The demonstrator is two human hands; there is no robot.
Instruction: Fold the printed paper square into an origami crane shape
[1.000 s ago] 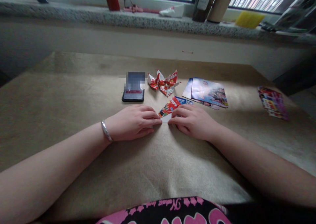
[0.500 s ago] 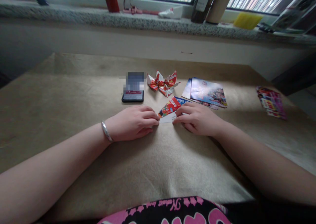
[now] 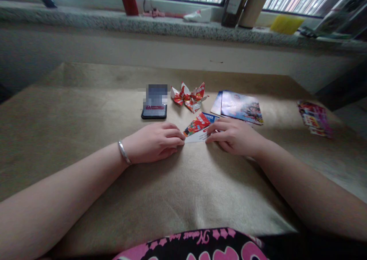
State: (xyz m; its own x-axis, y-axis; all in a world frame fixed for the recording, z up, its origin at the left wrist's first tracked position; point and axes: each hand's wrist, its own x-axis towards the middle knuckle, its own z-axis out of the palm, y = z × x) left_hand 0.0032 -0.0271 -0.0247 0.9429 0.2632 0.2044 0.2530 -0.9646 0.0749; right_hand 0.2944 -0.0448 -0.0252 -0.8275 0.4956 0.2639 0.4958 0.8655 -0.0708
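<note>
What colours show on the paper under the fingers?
Red, blue and white, mainly; the paper shows in the head view.

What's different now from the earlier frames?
The right hand has slid right along the near edge of the colourful paper, uncovering more white strip. The left hand stays about where it was, at the paper's left end; the phone and red folded flower shape look unmoved.

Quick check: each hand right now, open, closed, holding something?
Left hand: fingers bent, tips at the left end of the folded paper; grip unclear.
Right hand: fingers bent, tips at its near edge; grip unclear.
</note>
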